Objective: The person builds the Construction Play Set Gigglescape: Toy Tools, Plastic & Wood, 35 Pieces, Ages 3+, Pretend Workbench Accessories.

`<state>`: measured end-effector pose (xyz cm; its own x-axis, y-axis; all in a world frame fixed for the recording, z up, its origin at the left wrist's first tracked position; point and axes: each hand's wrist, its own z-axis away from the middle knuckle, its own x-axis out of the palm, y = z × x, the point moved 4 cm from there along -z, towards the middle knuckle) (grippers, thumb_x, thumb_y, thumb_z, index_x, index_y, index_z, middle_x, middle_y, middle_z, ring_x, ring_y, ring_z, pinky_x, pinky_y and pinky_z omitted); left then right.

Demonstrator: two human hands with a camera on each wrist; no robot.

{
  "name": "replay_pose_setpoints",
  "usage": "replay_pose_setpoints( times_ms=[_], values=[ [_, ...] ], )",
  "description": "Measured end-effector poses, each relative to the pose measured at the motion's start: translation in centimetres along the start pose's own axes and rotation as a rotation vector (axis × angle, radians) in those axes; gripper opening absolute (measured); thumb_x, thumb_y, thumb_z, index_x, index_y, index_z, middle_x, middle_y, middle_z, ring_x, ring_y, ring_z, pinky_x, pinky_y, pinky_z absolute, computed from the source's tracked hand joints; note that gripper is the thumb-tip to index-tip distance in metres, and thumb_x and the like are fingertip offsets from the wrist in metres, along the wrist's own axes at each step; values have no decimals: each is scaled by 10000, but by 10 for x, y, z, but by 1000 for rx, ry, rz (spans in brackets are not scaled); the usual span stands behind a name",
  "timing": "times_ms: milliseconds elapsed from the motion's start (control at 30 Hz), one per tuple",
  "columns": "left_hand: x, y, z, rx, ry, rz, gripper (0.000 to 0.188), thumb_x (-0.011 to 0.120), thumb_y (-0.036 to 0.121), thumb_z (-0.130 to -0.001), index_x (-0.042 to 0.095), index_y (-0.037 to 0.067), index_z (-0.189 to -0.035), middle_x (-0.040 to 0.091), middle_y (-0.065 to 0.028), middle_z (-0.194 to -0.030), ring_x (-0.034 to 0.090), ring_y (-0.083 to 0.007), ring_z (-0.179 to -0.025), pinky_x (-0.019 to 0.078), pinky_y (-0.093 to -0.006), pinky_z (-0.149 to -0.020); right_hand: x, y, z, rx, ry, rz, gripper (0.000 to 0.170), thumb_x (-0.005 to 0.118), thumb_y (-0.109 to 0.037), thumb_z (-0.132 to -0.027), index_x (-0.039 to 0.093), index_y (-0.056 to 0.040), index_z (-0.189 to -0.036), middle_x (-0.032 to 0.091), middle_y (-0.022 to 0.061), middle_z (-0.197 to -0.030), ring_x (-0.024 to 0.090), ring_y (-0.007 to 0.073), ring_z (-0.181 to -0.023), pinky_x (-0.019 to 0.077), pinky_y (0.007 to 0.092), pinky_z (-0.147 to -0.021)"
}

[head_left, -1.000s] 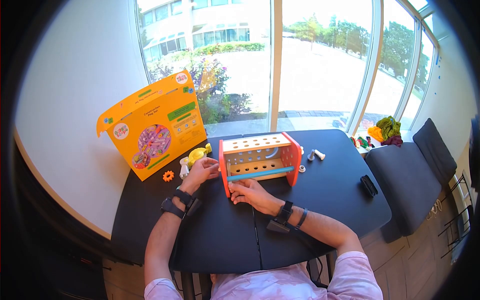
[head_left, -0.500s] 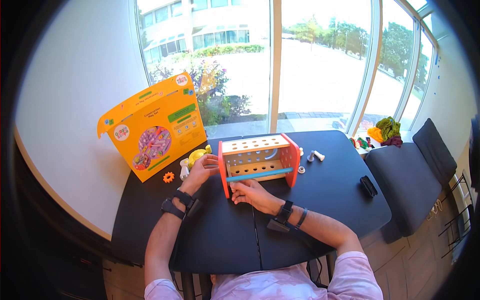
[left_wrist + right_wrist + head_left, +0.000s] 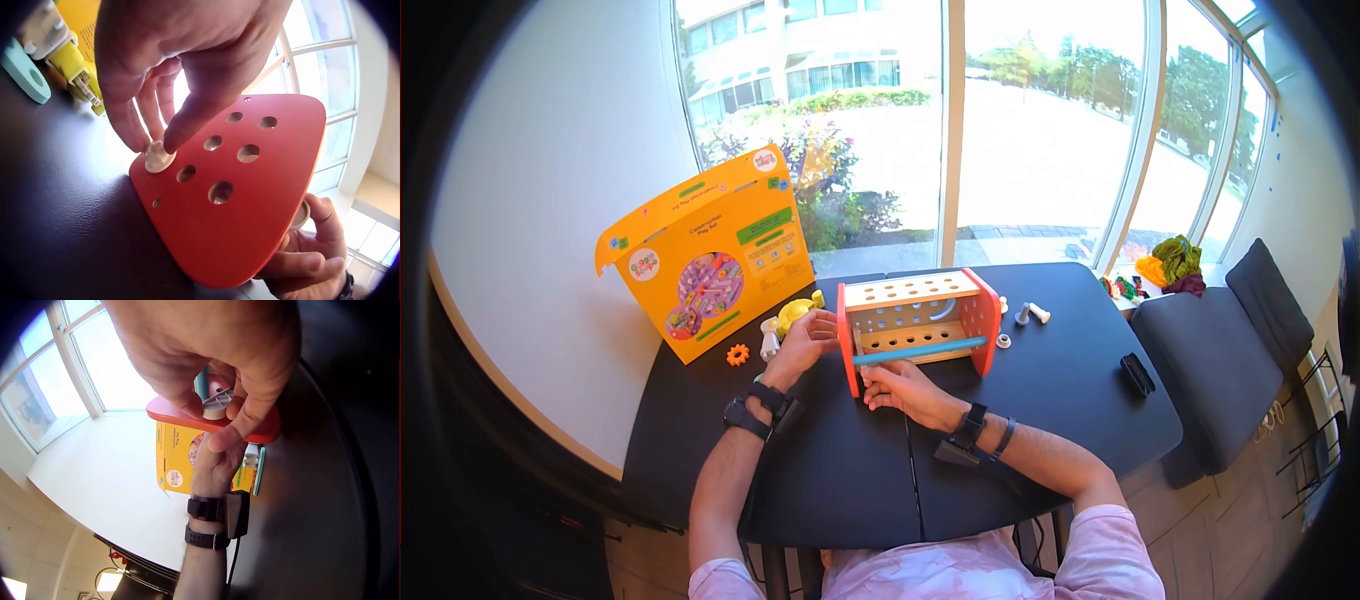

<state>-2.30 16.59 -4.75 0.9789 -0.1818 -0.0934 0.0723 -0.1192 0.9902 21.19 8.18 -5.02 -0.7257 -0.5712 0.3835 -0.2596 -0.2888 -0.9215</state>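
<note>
A wooden toy toolbox (image 3: 912,289) with red end panels and a blue bar (image 3: 920,350) stands upright on the black table. My left hand (image 3: 808,340) is at the outer face of its left end. There, thumb and fingers pinch a small white flanged nut (image 3: 159,159) against the red panel (image 3: 262,194), near a corner beside several round holes. On the panel's inner side, below the bar, my right hand (image 3: 912,388) pinches a white round piece (image 3: 217,411) with ribs across its face. The panel hides whether the two pieces meet.
A yellow play-set box (image 3: 710,250) stands at the left. Before it lie an orange gear (image 3: 738,354), a white piece (image 3: 769,338) and a yellow piece (image 3: 795,315). Right of the toolbox are bolts (image 3: 1030,313) and a white nut (image 3: 1003,341). A black case (image 3: 1138,374) lies farther right.
The toolbox has shifted very slightly. Both hands stay at its left end panel, with only small finger movements of the left hand.
</note>
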Motion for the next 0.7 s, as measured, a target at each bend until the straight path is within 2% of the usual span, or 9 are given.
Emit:
replay_pose_setpoints(
  times_ms=[33,133,233,333,433,533,633,700],
  values=[
    [1,3,0,71,-6,-13,296,772,47,-1043,666,15,-1318,766,-126,-1257,752,-202,-1145,634,-336,-994,0,0,1,0,3,-4,227,671,-266,-1142,646,-69,-1251,670,34,-1071,701,107,-901,618,282,-848],
    [-9,-17,-10,-153,43,14,341,768,-18,-1002,667,19,-1326,767,-125,-1266,753,-214,-1147,629,-344,-1005,1,0,2,-8,-8,2,229,668,-268,-1144,646,-70,-1255,671,33,-1075,701,105,-903,616,280,-852],
    [-2,-9,-4,11,-38,-39,376,759,-56,-972,669,18,-1329,766,-114,-1241,752,-220,-1145,629,-340,-993,2,-2,3,-3,-4,-2,223,668,-271,-1144,643,-74,-1244,670,32,-1079,700,105,-905,615,280,-852],
    [3,5,-1,45,28,3,362,762,-51,-977,668,9,-1322,767,-110,-1223,749,-213,-1150,627,-336,-995,4,-2,4,-6,-4,-6,220,670,-269,-1143,640,-75,-1241,667,34,-1079,699,107,-909,614,281,-856],
    [-4,-14,-7,-168,13,-28,343,760,-53,-984,665,2,-1309,768,-118,-1217,750,-214,-1156,627,-338,-1007,5,-4,6,-5,-10,12,216,670,-261,-1142,639,-73,-1244,668,40,-1083,699,111,-911,615,285,-858],
    [0,-6,-5,50,-40,28,314,767,-23,-1004,663,1,-1299,769,-133,-1226,752,-212,-1151,629,-335,-995,4,-3,4,-5,-7,-10,215,670,-255,-1140,639,-72,-1249,670,46,-1084,700,112,-910,615,287,-861],
    [2,3,-1,58,38,-66,297,775,9,-1017,663,1,-1292,775,-140,-1225,758,-211,-1129,631,-333,-979,5,-3,5,2,7,-8,211,669,-252,-1140,639,-71,-1245,670,42,-1082,698,109,-905,615,285,-858],
    [-3,-16,-9,-52,23,-26,303,779,17,-1016,660,5,-1295,785,-146,-1221,762,-212,-1128,623,-344,-990,5,-2,5,-4,-1,-5,216,669,-254,-1141,639,-70,-1251,669,38,-1082,698,106,-905,616,284,-856]
  ],
)
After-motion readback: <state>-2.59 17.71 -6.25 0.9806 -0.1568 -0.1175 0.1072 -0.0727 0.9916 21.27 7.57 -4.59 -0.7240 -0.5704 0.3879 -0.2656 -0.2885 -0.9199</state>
